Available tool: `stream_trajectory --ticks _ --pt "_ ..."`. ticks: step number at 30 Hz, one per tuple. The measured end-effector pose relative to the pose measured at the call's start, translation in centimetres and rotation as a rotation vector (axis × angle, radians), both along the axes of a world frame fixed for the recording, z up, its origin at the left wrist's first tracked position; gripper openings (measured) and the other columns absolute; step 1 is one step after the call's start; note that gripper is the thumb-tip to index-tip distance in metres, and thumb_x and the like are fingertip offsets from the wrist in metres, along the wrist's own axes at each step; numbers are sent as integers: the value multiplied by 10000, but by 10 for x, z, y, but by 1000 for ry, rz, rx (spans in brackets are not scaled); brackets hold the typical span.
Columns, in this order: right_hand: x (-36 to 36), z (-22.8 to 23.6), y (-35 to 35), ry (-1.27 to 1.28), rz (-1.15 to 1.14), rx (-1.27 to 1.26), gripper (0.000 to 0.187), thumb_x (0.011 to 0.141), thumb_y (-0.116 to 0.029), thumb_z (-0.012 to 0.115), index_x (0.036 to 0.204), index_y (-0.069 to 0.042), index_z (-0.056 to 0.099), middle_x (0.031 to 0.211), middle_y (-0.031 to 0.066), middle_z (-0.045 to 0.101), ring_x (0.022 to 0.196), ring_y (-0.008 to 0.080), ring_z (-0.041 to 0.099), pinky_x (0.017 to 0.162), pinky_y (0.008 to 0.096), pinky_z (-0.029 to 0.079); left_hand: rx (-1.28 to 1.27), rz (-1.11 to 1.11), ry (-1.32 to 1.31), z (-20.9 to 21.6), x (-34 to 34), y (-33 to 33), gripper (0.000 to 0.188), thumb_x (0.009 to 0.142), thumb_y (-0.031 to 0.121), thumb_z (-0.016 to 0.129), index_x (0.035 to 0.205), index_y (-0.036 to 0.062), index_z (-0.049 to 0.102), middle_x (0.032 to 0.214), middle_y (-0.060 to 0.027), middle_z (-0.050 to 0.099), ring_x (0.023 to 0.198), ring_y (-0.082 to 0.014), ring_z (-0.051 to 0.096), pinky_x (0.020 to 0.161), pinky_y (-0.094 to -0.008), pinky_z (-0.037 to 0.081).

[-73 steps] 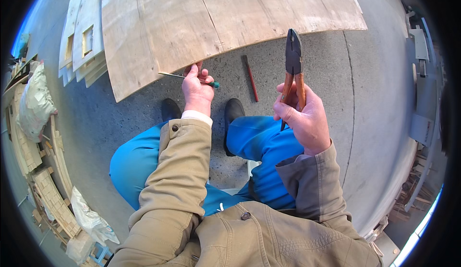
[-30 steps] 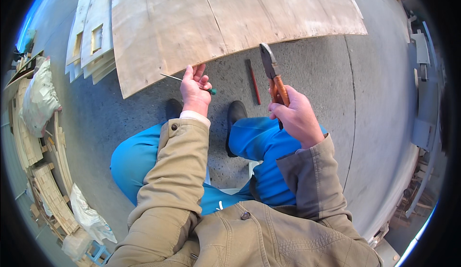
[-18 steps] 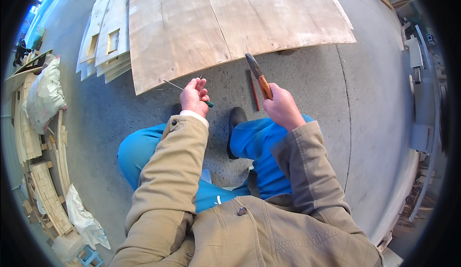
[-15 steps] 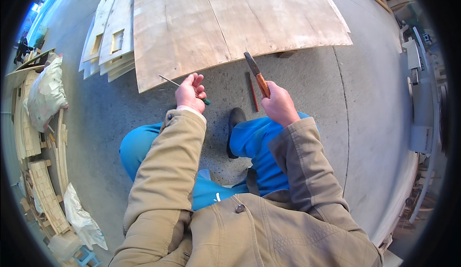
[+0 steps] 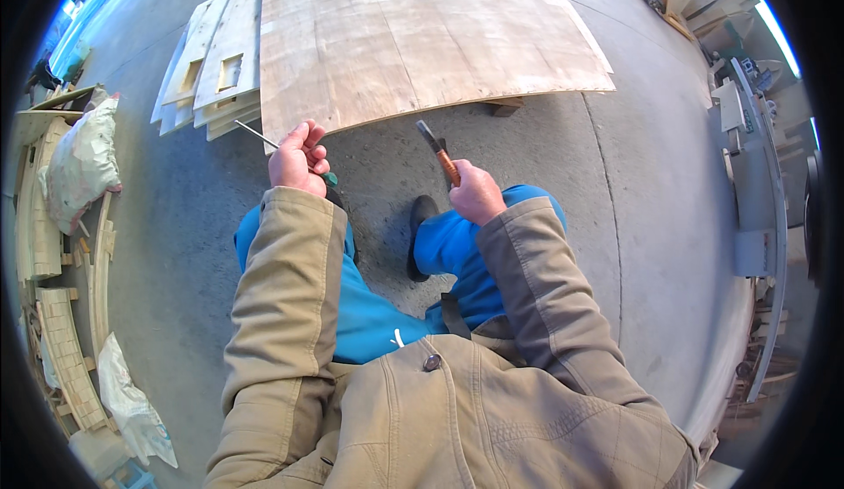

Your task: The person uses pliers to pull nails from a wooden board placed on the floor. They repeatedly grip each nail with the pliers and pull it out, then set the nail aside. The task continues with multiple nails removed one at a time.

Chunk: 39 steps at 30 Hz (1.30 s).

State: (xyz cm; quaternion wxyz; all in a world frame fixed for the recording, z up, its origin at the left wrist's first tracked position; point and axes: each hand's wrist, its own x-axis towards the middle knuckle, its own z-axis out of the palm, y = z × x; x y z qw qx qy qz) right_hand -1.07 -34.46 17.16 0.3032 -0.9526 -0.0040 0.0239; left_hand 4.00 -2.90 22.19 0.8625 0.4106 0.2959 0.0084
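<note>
Left hand: the left hand (image 5: pixel 297 159) is raised in front of the knees, fingers (image 5: pixel 309 136) curled and pressed together around a thin metal rod (image 5: pixel 256 134).
Rod's line: its long axis runs up and to the person's left, the free tip poking out past the knuckles toward the stack of cut boards (image 5: pixel 211 72); a small green end (image 5: pixel 329 178) shows below the hand, on the wrist side.
Right hand: the right hand (image 5: pixel 476 192) is closed in a fist around the orange handles of a pair of pliers (image 5: pixel 438 151).
Pliers' line: the dark nose points up and slightly to the person's left, toward the near edge of the big plywood sheet (image 5: pixel 422 41).
Key relation: the rod lies to the left of the pliers' nose, with bare concrete floor (image 5: pixel 659 190) between them; the two tools are near but apart, not touching.
Nearer hand: the right hand is the one that would have to swing across, since the rod is already gripped in the left.
Plywood edge: it lies just beyond both hands, propped on a small wooden block (image 5: pixel 501 107).
Hidden: the rod's middle is buried in the left fist, and the pliers' handles inside the right.
Hard to tell: whether the pliers' nose is parted or closed; it looks closed, but it is too small to be sure.
Also cut off: the rod's green end is partly behind the sleeve (image 5: pixel 294 252).
</note>
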Motion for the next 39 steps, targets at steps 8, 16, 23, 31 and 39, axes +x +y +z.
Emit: stream_trajectory --ticks 8,16,23,31,39 --pt "-41 -5 20 135 39 -1 389 891 -98 643 1277 -60 676 1102 236 749 1076 425 709 910 515 559 18 -6 -30 -6 -11 2 106 1013 196 684 1081 120 710 932 -28 738 635 -116 570 499 -271 387" --pt "-83 39 9 -38 -139 342 466 859 -27 668 1325 -22 646 985 186 742 939 325 739 842 410 574 45 -91 46 -24 -6 -11 105 1011 181 684 1103 131 672 964 -42 723 633 -118 541 494 -274 378" --pt "-50 65 5 -184 -245 623 349 832 20 650 1181 6 650 856 42 642 777 155 661 724 304 552 34 -99 137 -31 2 -25 101 994 197 715 1073 138 695 978 -28 750 662 -118 559 517 -274 383" --pt "12 -4 5 511 -250 829 133 850 -27 626 980 -13 605 810 53 622 662 169 643 629 316 545 128 -151 -46 5 41 -15 109 1028 200 676 1089 110 678 961 -43 739 622 -101 582 496 -247 380" --pt "72 -9 -16 605 -204 710 148 871 -35 613 1017 -22 592 845 72 629 683 194 671 605 326 557 180 -260 -129 18 86 -30 157 1037 184 674 1129 58 692 967 -75 745 621 -89 604 484 -226 378"
